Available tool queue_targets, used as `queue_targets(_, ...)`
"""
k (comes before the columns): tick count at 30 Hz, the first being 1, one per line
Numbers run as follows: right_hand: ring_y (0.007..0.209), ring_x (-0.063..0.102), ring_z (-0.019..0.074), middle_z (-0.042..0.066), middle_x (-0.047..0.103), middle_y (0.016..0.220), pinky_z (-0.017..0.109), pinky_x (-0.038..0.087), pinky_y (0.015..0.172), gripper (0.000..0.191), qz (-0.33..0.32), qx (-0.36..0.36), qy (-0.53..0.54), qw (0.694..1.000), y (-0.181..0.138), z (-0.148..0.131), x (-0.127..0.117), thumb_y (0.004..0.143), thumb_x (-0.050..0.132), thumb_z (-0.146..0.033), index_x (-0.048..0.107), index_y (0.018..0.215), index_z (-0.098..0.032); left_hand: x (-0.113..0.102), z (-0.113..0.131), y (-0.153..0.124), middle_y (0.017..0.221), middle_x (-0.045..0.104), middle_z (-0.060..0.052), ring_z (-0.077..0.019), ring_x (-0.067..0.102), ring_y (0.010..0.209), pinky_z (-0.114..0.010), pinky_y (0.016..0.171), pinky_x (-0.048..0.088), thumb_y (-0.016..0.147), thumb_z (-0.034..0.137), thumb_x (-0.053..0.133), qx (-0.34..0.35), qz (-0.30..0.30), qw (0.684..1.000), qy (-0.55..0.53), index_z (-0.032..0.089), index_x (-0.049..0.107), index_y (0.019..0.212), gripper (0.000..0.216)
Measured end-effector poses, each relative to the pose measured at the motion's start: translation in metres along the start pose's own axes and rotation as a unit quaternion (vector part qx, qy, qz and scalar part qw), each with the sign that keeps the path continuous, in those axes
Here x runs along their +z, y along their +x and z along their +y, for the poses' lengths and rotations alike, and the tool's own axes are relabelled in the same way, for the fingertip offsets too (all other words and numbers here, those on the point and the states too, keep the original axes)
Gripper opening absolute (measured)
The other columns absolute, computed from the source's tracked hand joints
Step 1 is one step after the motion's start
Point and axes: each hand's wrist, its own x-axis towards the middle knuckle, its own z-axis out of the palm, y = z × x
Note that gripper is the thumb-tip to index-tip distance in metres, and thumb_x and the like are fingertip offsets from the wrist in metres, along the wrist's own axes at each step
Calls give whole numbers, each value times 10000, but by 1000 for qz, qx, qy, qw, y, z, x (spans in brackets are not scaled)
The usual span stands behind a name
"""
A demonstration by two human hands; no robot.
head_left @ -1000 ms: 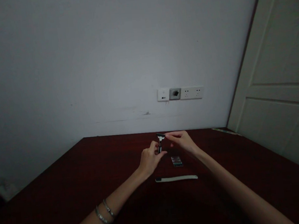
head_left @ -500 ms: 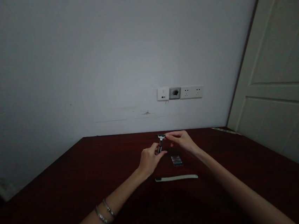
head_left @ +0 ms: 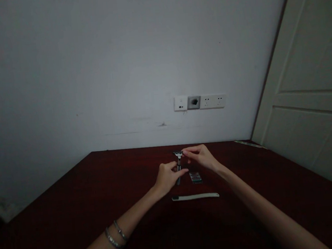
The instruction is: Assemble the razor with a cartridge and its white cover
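Note:
My left hand is closed round the handle of a safety razor, which stands nearly upright with its dark, wide head on top. The handle's lower end shows beneath my left thumb. My right hand pinches at the right end of the razor's head with thumb and forefinger. Just below my right hand a small clear plastic case lies on the table; what is inside is too dim to name. Nearer to me lies a long, thin pale strip with a dark left end.
The dark red table runs back to a grey-white wall. Sockets and switch plates sit low on that wall. A pale panelled door leans in at the right. A thin patterned strip lies at the table's far right edge.
The razor has become more upright, and more of its lower handle shows below my left thumb. My right fingers stay at the head. The case and the pale strip have not moved.

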Motion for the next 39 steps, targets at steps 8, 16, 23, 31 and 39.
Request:
queue_targets(8, 468, 518, 96, 64, 664, 702, 233, 397, 478, 391, -6, 3, 18, 1000, 0, 1, 0, 632, 668, -468, 709, 781, -109, -2, 2, 0, 469, 387, 57, -51, 302, 457, -187, 446, 219, 698, 420, 627, -2, 8, 1000, -12, 109, 552, 539, 357)
queue_targets(16, 450, 529, 100, 62, 662, 686, 237, 403, 463, 390, 19, 23, 42, 999, -2, -3, 5, 605, 688, -468, 711, 770, -115, -2, 4, 0, 470, 381, 64, -50, 305, 455, -188, 452, 232, 696, 400, 640, 11, 18, 1000, 7, 119, 513, 517, 357)
queue_targets(23, 450, 527, 95, 54, 655, 669, 232, 398, 468, 386, 20, 29, 51, 998, -2, -5, 6, 591, 700, -453, 707, 766, -109, -2, 1, -1, 480, 410, 59, -51, 322, 459, -182, 453, 239, 704, 399, 636, 24, 21, 999, 13, 118, 531, 536, 344)
queue_targets(31, 470, 513, 98, 51, 644, 663, 243, 399, 489, 386, 19, 15, 47, 999, -3, -6, 6, 596, 694, -460, 707, 762, -112, -2, 1, -1, 474, 408, 57, -48, 319, 455, -180, 448, 241, 711, 408, 628, 32, 24, 999, 20, 116, 528, 528, 359)
queue_targets(39, 497, 497, 100, 42, 632, 637, 247, 405, 510, 386, 3, -5, 35, 999, -3, -6, 6, 621, 672, -478, 705, 759, -120, -2, 0, -2, 473, 388, 60, -47, 305, 459, -182, 449, 238, 715, 421, 619, 38, 35, 998, 19, 123, 484, 501, 391)
